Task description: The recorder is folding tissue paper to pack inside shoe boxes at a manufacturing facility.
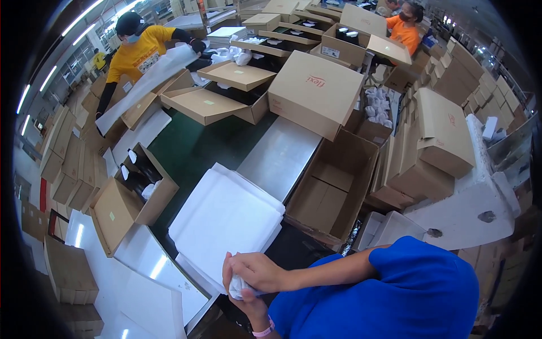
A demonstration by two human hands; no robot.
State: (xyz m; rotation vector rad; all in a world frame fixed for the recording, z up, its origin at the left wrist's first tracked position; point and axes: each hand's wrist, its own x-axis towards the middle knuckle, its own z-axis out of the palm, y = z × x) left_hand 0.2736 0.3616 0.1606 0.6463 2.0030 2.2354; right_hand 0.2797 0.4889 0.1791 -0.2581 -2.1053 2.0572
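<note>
My two hands are pressed together over the near edge of a stack of white paper sheets [226, 212]. A wad of crumpled white paper [239, 287] is squeezed between them. My right hand [254, 270] folds over it from above with bent fingers. My left hand [251, 308], with a pink band at the wrist, cups it from below and is partly covered by the right. The sheets lie in a slightly uneven pile on the table.
An empty deep carton [333, 192] stands right of the sheets. An open shoe box [135, 192] with black shoes sits left on the green belt [186, 147]. A large closed carton [316, 90] is ahead. One person [141, 56] handles a white sheet; another person [403, 31] stands far right.
</note>
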